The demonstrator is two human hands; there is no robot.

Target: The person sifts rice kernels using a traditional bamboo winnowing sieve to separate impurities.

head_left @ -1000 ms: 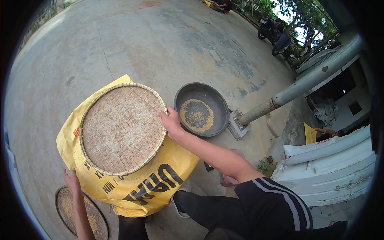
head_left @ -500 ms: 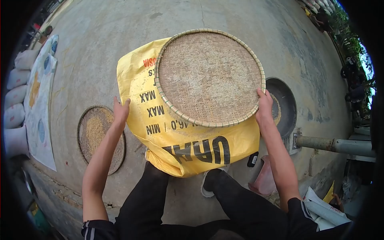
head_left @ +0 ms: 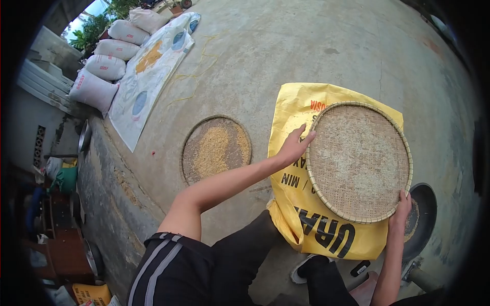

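Sieve tray (head_left: 360, 162), L grip (head_left: 295, 147), R grip (head_left: 400, 211) clamped on rim, sack (head_left: 293, 109) reads MIN

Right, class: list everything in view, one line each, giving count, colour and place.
woven tray: one, tan, holding pale grain, over the sack
sack: one, yellow with black print, under the tray
second tray: one, brown, yellow grain, on the ground, left
pan: one, dark, lower right, some grain inside
filled bags: about five, white, upper left
sheet: one, white, printed, beside the bags
left hand: touching the woven tray's left rim
right hand: gripping its lower right rim
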